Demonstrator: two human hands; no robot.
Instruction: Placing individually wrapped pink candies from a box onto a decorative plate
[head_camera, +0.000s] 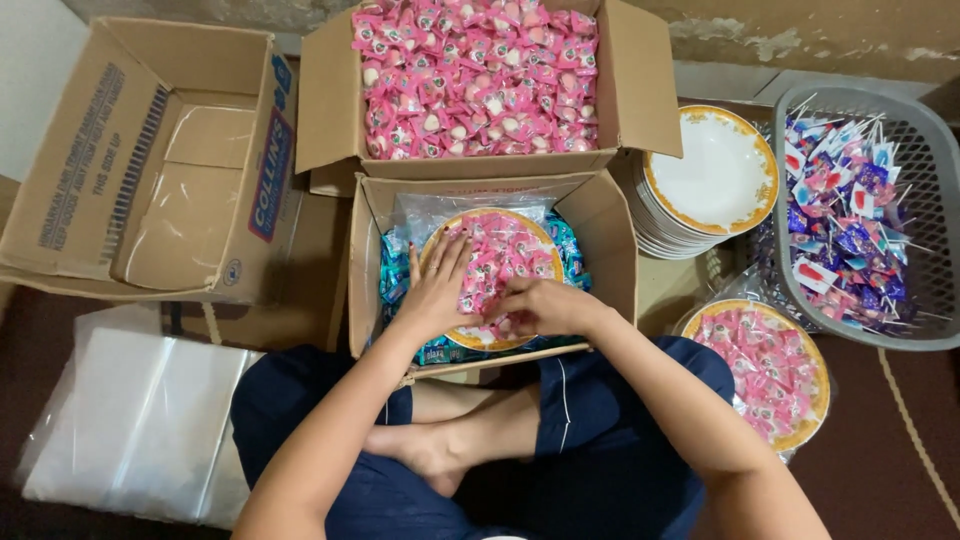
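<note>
Head view: both hands' fingers spread flat on the candy plate (497, 275), boxed in by cardboard walls (610, 250).

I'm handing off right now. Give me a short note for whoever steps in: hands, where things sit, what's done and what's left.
Left hand: flat, fingers spread on the candy plate in the near box, gripping nothing.
Right hand: resting on the same plate's near side; grip unclear.
Done: one filled plate, wrapped in clear plastic, sits by the right knee.
Left: stack of empty plates, box of pink candy, basket of lollipops, clear bags.
</note>
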